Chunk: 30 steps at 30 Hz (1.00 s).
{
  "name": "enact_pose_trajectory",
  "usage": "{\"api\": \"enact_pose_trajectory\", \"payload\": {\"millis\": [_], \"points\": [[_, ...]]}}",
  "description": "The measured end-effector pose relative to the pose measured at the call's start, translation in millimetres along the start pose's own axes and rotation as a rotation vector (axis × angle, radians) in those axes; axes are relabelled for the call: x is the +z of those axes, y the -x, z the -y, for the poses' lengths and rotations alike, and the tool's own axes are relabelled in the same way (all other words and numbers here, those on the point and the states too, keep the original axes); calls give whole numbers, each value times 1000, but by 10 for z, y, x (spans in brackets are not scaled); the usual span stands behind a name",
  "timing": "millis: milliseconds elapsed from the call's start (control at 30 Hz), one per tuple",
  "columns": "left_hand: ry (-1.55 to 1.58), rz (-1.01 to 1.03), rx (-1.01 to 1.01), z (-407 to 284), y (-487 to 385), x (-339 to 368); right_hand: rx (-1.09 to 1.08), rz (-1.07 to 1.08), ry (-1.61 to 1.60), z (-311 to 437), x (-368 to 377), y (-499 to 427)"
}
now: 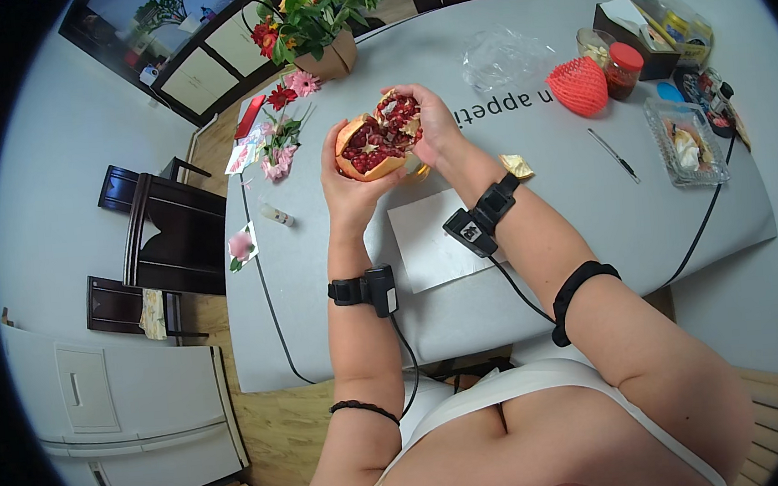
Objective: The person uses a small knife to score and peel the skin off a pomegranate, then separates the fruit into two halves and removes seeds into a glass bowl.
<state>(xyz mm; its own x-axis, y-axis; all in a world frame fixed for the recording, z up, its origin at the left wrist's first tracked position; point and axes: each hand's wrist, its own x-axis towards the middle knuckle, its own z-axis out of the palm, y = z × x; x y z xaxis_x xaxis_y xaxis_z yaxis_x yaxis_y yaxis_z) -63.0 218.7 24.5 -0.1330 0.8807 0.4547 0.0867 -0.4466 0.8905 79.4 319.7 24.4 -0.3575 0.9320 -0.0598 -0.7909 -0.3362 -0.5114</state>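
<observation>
My left hand [351,194] grips an opened pomegranate [371,150] from its left and lower side. Its thumb lies along the lower rind, and dark red seeds and pale membrane face up. On the other side, my right hand [436,121] holds a broken, seeded part of pomegranate [399,115] against it; whether the two parts are still joined I cannot tell. Just below the fruit, part of a clear vessel [417,171] shows, mostly hidden. A piece of pomegranate rind [517,166] lies on the table beside my right wrist. White paper [430,240] lies under my forearms.
Around the grey-covered table [321,248] are a potted bouquet [322,49], cut flowers [279,159], a small bottle [277,215], a clear plastic bag [505,59], red foam netting [579,87], a red-lidded jar [623,70], a pen [614,155] and a clear plastic container [686,144].
</observation>
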Motion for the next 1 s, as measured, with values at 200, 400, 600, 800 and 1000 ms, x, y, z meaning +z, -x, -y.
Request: {"api": "enact_pose_trajectory", "payload": {"millis": [200, 400, 600, 800, 1000], "points": [[-7, 1, -8, -13, 11, 8, 10, -11, -27, 10, -4, -17], [59, -7, -21, -44, 25, 13, 57, -14, -117, 34, -78, -84], [72, -6, -7, -17, 41, 14, 110, -27, -201, 59, -128, -142], [320, -70, -64, 37, 31, -10, 164, -43, -354, 94, -111, -141], [374, -131, 15, 79, 37, 81, 95, -102, -511, 14, -40, -79]]}}
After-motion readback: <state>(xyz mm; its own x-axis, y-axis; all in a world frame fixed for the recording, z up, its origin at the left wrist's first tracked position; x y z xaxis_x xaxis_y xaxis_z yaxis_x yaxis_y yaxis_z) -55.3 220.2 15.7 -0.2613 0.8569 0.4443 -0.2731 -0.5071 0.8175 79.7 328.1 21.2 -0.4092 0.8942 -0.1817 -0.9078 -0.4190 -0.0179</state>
